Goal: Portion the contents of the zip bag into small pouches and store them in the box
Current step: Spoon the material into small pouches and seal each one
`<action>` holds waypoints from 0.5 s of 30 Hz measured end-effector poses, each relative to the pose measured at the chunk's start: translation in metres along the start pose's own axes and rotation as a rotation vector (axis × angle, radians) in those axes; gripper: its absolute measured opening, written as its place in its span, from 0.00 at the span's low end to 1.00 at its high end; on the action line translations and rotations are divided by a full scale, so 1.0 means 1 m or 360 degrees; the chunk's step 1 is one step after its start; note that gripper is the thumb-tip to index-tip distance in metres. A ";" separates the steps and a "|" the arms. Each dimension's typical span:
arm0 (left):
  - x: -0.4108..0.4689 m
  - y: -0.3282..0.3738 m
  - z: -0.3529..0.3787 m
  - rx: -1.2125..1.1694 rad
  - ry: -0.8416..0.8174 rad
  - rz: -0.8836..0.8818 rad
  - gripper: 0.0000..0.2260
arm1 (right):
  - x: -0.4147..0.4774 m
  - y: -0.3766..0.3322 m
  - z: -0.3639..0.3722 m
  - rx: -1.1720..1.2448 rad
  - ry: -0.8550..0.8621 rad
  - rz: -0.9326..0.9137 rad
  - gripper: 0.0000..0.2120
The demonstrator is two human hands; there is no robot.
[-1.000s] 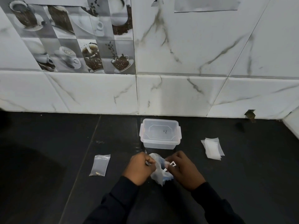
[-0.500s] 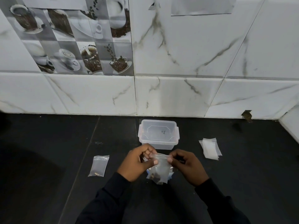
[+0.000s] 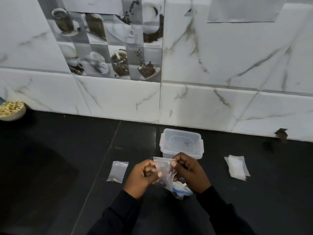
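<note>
Black stone worktop (image 3: 67, 167) below white marbled wall tiles carries all items. Left hand (image 3: 144, 175) and right hand (image 3: 189, 172) each pinch the top edge of a small clear plastic pouch (image 3: 163, 168), held up just in front of the clear plastic box (image 3: 166, 154) at the rear edge. A crumpled clear zip bag (image 3: 180, 192) lies beneath the right hand. A second pouch (image 3: 117, 171) lies to the left, and a stack of empty pouches (image 3: 236, 167) to the right. Risk: an incompletely pressed seal would let the dark contents spill when the pouch is tilted. The box lid appears fitted and would block insertion.
</note>
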State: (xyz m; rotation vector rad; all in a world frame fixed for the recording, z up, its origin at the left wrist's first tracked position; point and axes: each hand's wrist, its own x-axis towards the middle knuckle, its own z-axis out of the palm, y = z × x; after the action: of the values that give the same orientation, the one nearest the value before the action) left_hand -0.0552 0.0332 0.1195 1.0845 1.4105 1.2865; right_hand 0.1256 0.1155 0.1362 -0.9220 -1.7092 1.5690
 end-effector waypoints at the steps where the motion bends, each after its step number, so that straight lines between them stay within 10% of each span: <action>1: -0.003 -0.005 -0.007 0.0009 0.0119 -0.0012 0.05 | 0.006 0.000 0.009 -0.0010 -0.0001 0.0003 0.06; 15: -0.011 -0.069 -0.132 0.0026 0.0962 -0.0339 0.10 | 0.101 0.062 0.163 0.0025 0.0010 0.0489 0.09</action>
State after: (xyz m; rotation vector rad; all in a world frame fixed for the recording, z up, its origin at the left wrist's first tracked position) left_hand -0.1842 -0.0081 0.0566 0.5436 1.9200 1.5119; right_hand -0.0602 0.1121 0.0598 -1.2259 -1.6050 1.7678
